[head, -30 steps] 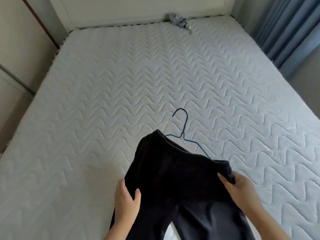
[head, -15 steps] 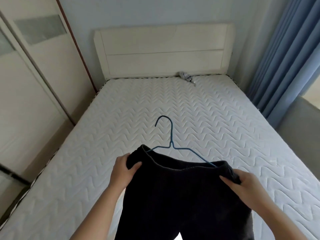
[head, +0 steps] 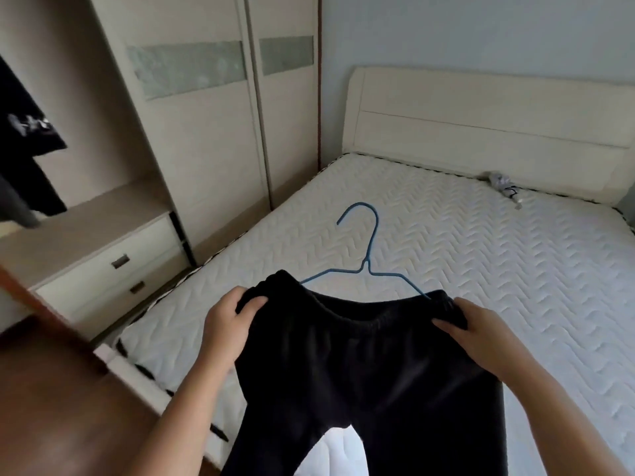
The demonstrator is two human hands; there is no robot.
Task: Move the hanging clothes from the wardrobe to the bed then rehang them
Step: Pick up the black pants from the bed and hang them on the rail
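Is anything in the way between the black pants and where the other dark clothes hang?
Nothing visible is. The left hand and right hand grip the black pants on the blue hanger over the bed. The dark clothes hang to the left above the drawers, with open space between.

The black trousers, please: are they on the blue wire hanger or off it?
On it: both arms of the blue wire hanger run inside the black trousers' waistband.

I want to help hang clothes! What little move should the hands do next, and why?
Probably carry the black pants left toward the wardrobe: the left hand and right hand grip the waistband, the blue hanger sits inside it, and its hook points up, free.
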